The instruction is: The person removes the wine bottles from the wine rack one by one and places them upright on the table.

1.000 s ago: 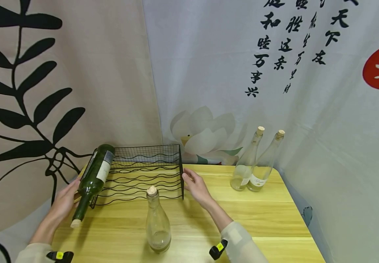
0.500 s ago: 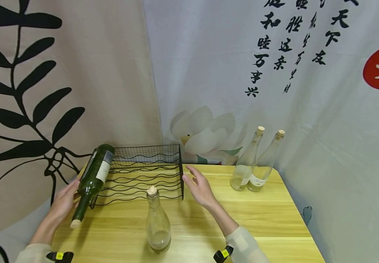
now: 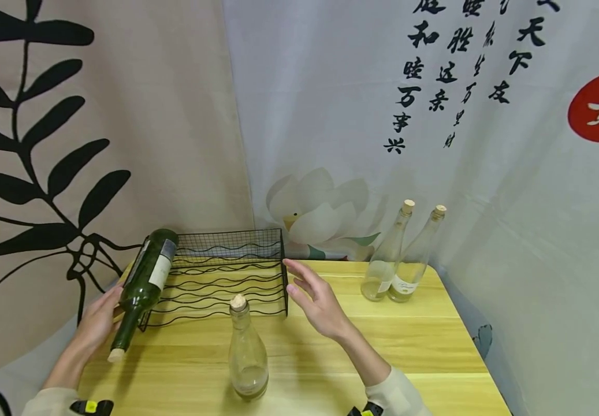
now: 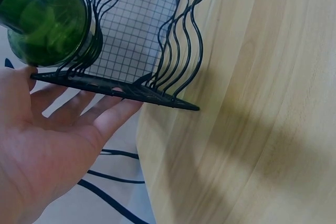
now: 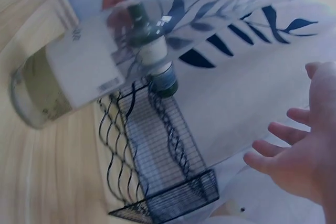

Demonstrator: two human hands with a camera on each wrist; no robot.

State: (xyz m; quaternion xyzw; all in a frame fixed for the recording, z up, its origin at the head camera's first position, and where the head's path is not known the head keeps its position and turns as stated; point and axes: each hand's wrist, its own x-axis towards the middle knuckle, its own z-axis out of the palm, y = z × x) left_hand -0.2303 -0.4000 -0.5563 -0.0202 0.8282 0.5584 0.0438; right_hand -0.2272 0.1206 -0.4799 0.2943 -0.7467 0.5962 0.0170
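Observation:
A black wire wine rack (image 3: 285, 289) with wavy bars stands on the wooden table. On its left end lies a green wine bottle (image 3: 145, 277), tilted neck-down toward the front, with a cork and white label. My left hand (image 3: 93, 320) touches the rack's left end frame from outside, fingers fairly straight; the fingertips are partly hidden behind the frame (image 4: 115, 88) in the left wrist view. Beside the rack's right end, my right hand (image 3: 320, 300) holds nothing, its fingers extended. In the right wrist view that hand (image 5: 299, 150) appears apart from the rack.
A clear corked bottle (image 3: 249, 358) stands in front of the rack. Two more clear corked bottles, one left (image 3: 384, 260) and one right (image 3: 416, 260), stand together at the table's back right. Cloth hangings (image 3: 330, 104) back the table (image 3: 382, 352).
My right hand has come away from the rack's right end, its fingers straightening and its forearm shifting right. My left hand, the rack and the bottles hold their places; the head view shifts slightly.

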